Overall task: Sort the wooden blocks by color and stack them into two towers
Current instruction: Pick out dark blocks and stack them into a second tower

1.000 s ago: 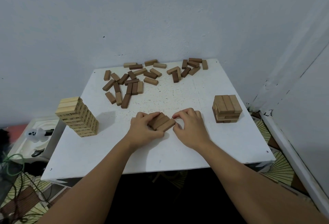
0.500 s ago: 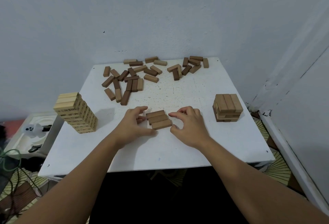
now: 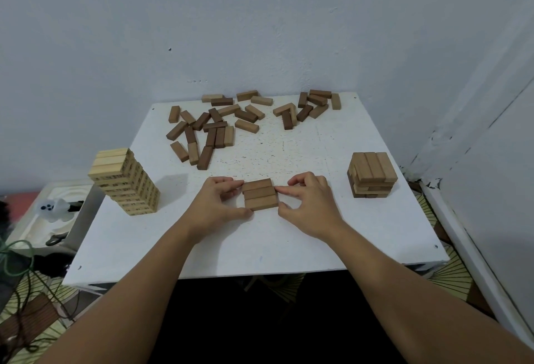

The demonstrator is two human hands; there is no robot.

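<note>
Where the 3 brown blocks (image 3: pixel 260 193) lay slanted between the hands 1 second ago, they now sit squared in a flat row on the tabletop (image 3: pixel 332 236). Left hand (image 3: pixel 215 204) pinches the row's left end, right hand (image 3: pixel 310 203) its right end, fingers curled. Beyond both hands lie loose blocks (image 3: pixel 213 128); a pale tower (image 3: pixel 124 180) stands left, a brown stack (image 3: pixel 372 174) right.

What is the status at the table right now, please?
Left hand and right hand pinch a row of three brown blocks flat on the table. Short stack waits right. Nothing between.
</note>
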